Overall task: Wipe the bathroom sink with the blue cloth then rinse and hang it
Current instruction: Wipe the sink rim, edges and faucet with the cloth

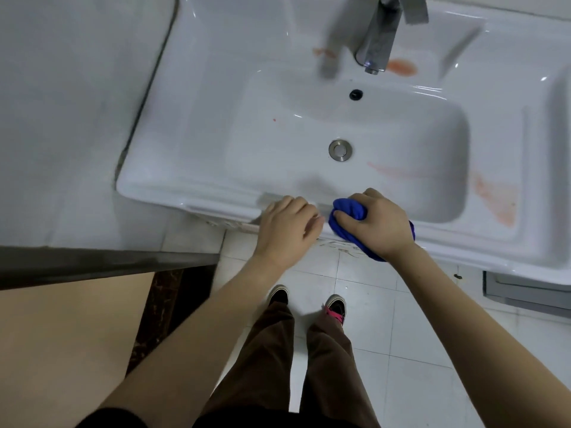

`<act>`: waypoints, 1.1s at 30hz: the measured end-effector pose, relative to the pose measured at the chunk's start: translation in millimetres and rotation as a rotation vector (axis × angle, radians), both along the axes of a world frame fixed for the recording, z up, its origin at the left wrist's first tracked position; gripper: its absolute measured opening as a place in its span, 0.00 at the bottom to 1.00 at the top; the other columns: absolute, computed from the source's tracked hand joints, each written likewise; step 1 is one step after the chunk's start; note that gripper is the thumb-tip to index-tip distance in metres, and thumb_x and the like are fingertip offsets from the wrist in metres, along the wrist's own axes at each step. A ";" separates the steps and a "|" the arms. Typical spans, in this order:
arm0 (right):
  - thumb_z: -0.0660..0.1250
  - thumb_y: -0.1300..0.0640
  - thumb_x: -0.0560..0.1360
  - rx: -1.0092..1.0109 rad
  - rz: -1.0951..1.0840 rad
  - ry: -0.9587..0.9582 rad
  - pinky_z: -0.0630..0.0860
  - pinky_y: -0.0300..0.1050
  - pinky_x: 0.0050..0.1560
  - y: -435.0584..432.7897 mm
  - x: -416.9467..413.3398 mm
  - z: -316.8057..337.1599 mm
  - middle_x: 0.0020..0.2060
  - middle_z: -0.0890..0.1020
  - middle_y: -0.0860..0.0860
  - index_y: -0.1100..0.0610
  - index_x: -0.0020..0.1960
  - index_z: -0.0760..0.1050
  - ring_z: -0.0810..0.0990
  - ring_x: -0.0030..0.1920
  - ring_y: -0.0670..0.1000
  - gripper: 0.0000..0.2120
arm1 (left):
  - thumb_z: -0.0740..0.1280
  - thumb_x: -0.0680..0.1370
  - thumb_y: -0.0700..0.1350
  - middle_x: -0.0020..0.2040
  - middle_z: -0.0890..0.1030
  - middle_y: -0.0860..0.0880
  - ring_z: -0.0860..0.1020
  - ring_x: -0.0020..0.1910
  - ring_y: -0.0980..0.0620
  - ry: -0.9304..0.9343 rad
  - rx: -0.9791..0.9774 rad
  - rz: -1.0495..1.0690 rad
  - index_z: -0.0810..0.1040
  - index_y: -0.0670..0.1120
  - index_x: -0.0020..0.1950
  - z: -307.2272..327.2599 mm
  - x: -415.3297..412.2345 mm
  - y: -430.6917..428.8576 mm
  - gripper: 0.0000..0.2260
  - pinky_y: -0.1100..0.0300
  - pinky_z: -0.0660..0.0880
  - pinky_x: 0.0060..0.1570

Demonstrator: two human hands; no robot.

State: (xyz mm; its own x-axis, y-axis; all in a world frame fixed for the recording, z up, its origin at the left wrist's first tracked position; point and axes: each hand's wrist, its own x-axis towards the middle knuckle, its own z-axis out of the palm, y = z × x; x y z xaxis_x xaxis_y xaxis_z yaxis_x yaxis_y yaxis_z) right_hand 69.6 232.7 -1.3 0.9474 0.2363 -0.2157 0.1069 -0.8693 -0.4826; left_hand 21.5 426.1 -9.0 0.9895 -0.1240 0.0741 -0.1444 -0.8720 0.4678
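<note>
A white ceramic sink (216,125) fills the upper view, with a metal drain (340,150) in the basin and a chrome tap (378,35) at the back. Orange-red smears lie by the tap base (401,67) and on the basin's right wall (494,199). My right hand (378,222) grips a bunched blue cloth (347,211) and holds it against the sink's front rim. My left hand (285,230) rests just left of it on the same rim, fingers loosely bent, holding nothing.
A white tiled wall (61,118) stands left of the sink, with a dark ledge (108,264) below it. White floor tiles (401,329) and my shoes and brown trousers show underneath. A grey cabinet part (525,291) sits under the sink's right side.
</note>
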 end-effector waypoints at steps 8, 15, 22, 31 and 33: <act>0.64 0.40 0.73 -0.137 -0.150 0.024 0.68 0.43 0.36 -133.3 -11.0 15.8 0.41 0.78 0.47 0.49 0.40 0.78 0.78 0.38 0.52 0.13 | 0.65 0.78 0.52 0.40 0.77 0.54 0.74 0.44 0.49 -0.093 0.076 0.087 0.76 0.51 0.40 -22.4 -4.0 -5.1 0.08 0.54 0.63 0.43; 0.64 0.41 0.72 -0.086 -0.016 -0.038 0.70 0.45 0.36 -60.5 -9.8 8.8 0.39 0.76 0.49 0.52 0.37 0.75 0.76 0.40 0.56 0.15 | 0.65 0.77 0.48 0.39 0.76 0.54 0.72 0.43 0.50 -0.030 0.028 0.218 0.74 0.50 0.38 -19.1 -3.7 -17.5 0.08 0.53 0.61 0.43; 0.64 0.40 0.74 0.029 0.085 0.072 0.72 0.44 0.36 -73.6 1.2 5.9 0.40 0.76 0.48 0.53 0.38 0.75 0.77 0.38 0.53 0.17 | 0.64 0.76 0.52 0.42 0.77 0.54 0.73 0.46 0.49 0.006 -0.011 0.201 0.76 0.51 0.39 -20.8 -0.6 -13.6 0.08 0.57 0.56 0.44; 0.60 0.38 0.70 -0.164 -0.160 0.002 0.75 0.46 0.34 -213.5 -13.5 18.3 0.37 0.74 0.48 0.50 0.37 0.74 0.76 0.35 0.53 0.16 | 0.62 0.76 0.54 0.43 0.77 0.54 0.71 0.49 0.50 0.037 0.028 0.199 0.76 0.52 0.38 -20.0 2.7 -14.7 0.10 0.56 0.50 0.42; 0.63 0.40 0.71 -0.106 -0.088 -0.016 0.72 0.45 0.34 -159.3 -10.1 12.3 0.38 0.74 0.48 0.51 0.37 0.73 0.74 0.36 0.53 0.15 | 0.62 0.76 0.54 0.43 0.77 0.55 0.70 0.49 0.52 0.047 0.025 0.203 0.76 0.52 0.38 -19.0 1.5 -16.3 0.09 0.55 0.49 0.41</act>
